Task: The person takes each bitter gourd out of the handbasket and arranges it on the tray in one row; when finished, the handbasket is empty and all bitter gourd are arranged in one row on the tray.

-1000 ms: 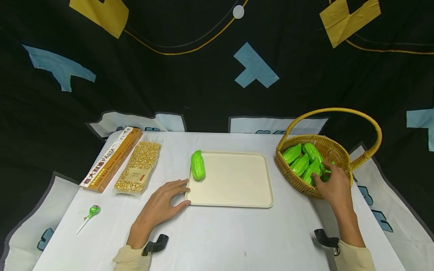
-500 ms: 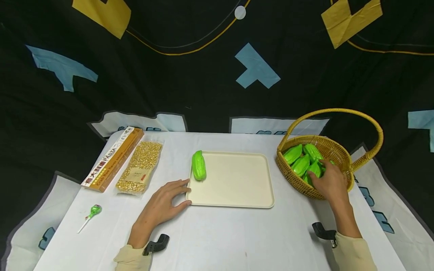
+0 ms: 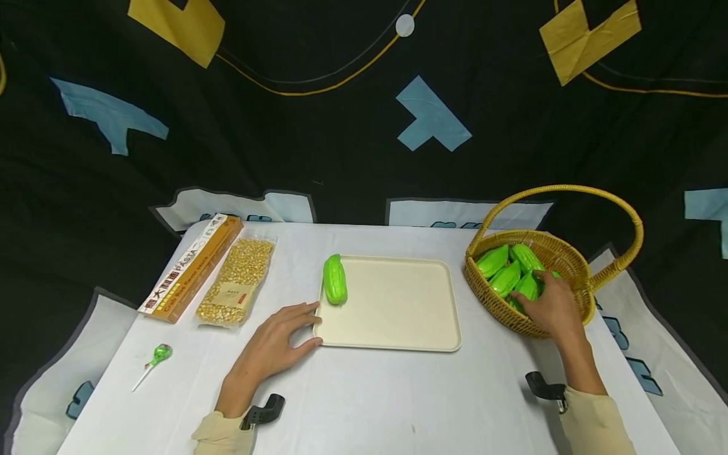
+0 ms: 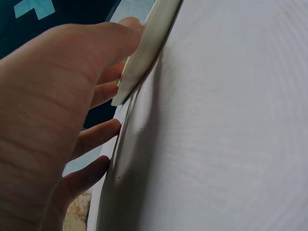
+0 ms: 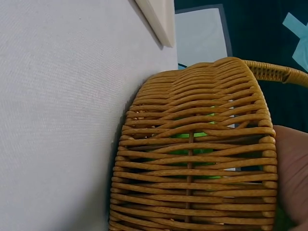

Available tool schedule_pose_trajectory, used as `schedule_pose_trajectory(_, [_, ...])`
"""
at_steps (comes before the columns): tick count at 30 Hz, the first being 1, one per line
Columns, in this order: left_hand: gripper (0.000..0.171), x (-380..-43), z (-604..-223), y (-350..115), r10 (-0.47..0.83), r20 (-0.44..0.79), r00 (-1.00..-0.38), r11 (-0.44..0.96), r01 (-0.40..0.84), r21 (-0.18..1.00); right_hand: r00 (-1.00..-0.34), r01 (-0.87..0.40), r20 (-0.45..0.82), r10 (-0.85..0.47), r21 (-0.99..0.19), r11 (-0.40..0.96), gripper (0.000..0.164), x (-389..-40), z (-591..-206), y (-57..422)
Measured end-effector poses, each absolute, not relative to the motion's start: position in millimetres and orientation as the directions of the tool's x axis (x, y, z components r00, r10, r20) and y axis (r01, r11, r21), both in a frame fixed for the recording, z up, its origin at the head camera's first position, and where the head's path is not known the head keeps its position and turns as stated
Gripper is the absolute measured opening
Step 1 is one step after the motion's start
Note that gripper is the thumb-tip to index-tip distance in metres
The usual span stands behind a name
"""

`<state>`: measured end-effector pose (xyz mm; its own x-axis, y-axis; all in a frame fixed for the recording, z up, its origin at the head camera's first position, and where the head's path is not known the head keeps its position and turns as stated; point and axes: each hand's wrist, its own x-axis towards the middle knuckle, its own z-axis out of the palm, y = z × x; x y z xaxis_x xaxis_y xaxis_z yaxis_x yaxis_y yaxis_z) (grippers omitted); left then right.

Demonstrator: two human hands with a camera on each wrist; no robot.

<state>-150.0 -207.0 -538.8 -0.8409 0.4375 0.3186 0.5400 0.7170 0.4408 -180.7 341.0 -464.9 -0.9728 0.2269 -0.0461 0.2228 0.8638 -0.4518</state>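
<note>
A woven yellow basket (image 3: pixel 569 253) with a hoop handle stands at the right and holds several green gourds (image 3: pixel 503 268). My right hand (image 3: pixel 548 309) reaches into it from the near side, its fingers curled over one gourd at the front of the pile. In the right wrist view the basket wall (image 5: pixel 192 168) fills the frame, with green showing through the weave. A cream tray (image 3: pixel 398 316) lies mid-table with one green gourd (image 3: pixel 335 279) at its far left edge. My left hand (image 3: pixel 273 347) lies flat on the cloth, fingers touching the tray's near left corner (image 4: pixel 149 43).
A long orange pasta box (image 3: pixel 190 268) and a bag of corn kernels (image 3: pixel 236 281) lie at the left. A green lollipop (image 3: pixel 156 357) sits near the left front. White cloth covers the table; a black patterned backdrop hangs behind.
My right hand has slid a little left and deeper into the basket, onto the gourds. The left hand and the tray have stayed put.
</note>
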Motion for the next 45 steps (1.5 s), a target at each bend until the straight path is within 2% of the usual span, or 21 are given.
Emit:
schedule_pose_trajectory(10, [0.04, -149, -540, -207, 0.434, 0.312, -0.845, 0.723, 0.533, 0.439, -0.973, 0.22, -0.042, 0.229, -0.481, 0.848, 0.078, -179, -463, 342])
schedule_pose_trajectory(45, [0.041, -149, -540, -207, 0.434, 0.331, -0.838, 0.722, 0.544, 0.428, -0.947, 0.079, 0.226, 0.229, -0.528, 0.846, 0.071, -158, -428, 316])
